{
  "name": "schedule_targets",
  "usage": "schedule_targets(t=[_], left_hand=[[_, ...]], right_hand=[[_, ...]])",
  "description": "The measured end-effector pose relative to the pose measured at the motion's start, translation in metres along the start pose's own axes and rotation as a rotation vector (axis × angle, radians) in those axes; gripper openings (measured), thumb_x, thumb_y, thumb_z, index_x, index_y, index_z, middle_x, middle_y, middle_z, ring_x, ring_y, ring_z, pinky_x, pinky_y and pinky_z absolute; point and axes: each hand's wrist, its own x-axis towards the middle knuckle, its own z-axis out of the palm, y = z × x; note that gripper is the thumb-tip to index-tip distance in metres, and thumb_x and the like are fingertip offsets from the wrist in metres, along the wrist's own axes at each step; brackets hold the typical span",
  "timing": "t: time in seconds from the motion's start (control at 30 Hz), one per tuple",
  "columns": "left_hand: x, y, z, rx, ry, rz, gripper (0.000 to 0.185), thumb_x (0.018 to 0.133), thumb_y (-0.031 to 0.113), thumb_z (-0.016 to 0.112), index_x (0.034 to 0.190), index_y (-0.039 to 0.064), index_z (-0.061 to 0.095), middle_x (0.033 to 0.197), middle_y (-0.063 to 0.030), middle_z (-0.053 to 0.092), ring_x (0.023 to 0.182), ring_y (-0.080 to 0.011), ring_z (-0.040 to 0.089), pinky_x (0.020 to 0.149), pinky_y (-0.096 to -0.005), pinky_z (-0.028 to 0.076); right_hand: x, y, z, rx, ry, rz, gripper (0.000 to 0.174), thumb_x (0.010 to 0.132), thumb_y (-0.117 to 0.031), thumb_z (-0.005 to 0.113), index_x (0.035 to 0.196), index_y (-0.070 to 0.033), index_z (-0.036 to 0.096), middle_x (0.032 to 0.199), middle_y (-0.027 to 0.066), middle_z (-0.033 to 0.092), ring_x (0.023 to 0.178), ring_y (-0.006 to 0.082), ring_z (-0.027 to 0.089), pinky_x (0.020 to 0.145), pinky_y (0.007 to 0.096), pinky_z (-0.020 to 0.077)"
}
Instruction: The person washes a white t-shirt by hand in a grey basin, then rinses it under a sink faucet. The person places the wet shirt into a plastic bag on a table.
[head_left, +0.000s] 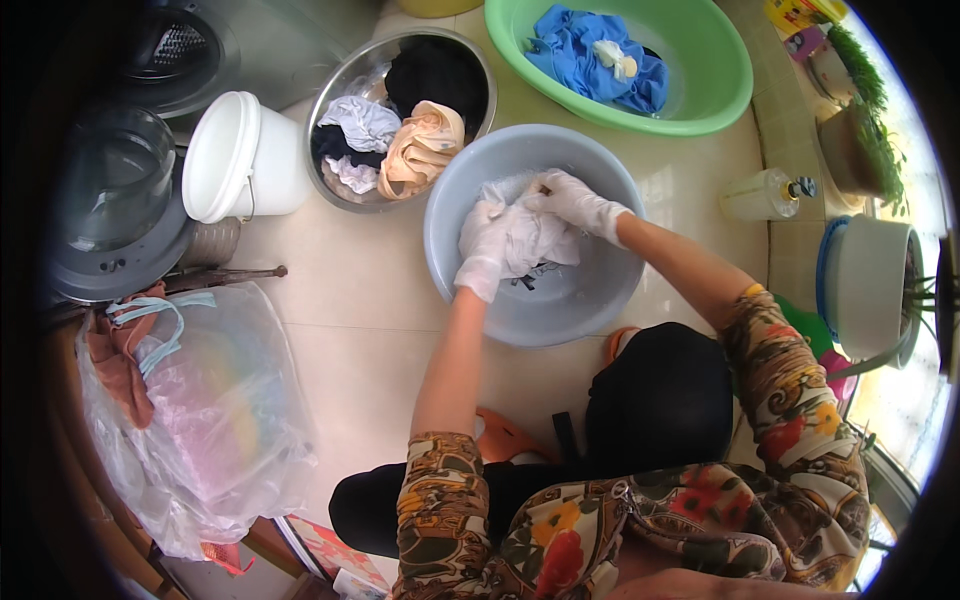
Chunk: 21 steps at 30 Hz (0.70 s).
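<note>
A grey-blue plastic basin (600, 307) stands on the floor before me, with a wet white cloth (536, 244) bunched inside it. Gloved in white, my left hand (484, 240) grips the near-left part of the cloth. At the cloth's upper right, my right hand (574, 199), also gloved, has its fingers closed on a fold. Some small brownish thing shows by the right fingertips, too small to name. Below the cloth, dark printed or strap-like bits (529, 279) show against the basin's bottom.
Behind stand a steel basin (480, 56) of laundry and a green basin (712, 97) holding blue cloth. A white bucket (277, 165) is at left, near a front-loading washer (225, 45). A pump bottle (757, 195) and potted plants (862, 300) line the right. Bagged items (217, 405) lie lower left.
</note>
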Motion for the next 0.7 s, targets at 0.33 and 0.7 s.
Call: schedule_targets(t=[0.33,0.7], left_hand=[[-0.026,0.025,-0.064,-0.952,-0.122,0.057,0.018,0.100,0.017,0.063,0.112,0.003,0.062,0.109,-0.0033,0.063,0.104,-0.0149,0.058,0.096,-0.0336,0.046],[-0.049,0.090,-0.080,-1.007,-0.116,0.161,0.043,0.099,0.021,0.061,0.137,0.002,0.054,0.127,-0.0099,0.062,0.122,-0.0229,0.058,0.104,-0.0419,0.048]], right_hand=[[-0.097,-0.007,-0.040,0.361,0.099,0.052,0.010,0.094,-0.007,0.063,0.099,0.000,0.060,0.087,0.0034,0.063,0.082,0.0144,0.059,0.081,0.0272,0.0507],[-0.096,-0.040,-0.080,0.231,0.050,-0.140,0.048,0.088,-0.007,0.070,0.135,-0.005,0.060,0.109,0.0067,0.062,0.104,0.0165,0.059,0.100,0.0279,0.0458]])
